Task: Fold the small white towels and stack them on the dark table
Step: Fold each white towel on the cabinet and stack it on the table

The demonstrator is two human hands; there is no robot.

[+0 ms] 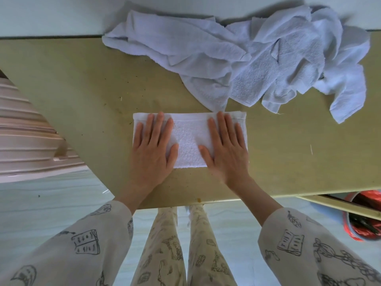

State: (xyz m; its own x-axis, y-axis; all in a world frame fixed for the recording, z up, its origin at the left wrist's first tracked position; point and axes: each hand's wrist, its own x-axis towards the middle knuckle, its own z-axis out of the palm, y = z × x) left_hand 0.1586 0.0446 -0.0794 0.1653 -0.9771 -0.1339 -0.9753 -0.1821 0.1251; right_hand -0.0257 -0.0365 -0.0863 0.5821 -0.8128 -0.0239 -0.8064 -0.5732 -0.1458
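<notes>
My left hand (153, 145) and right hand (225, 147) lie flat, fingers straight, pressing the folded towel (189, 145) on the table (82, 96). It looks soft, light and floppy. I would pinch its corners.

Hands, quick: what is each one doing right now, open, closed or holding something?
Left hand: open, fingers straight, pressing flat on the folded towel.
Right hand: open, fingers straight, pressing flat on the same towel.
</notes>
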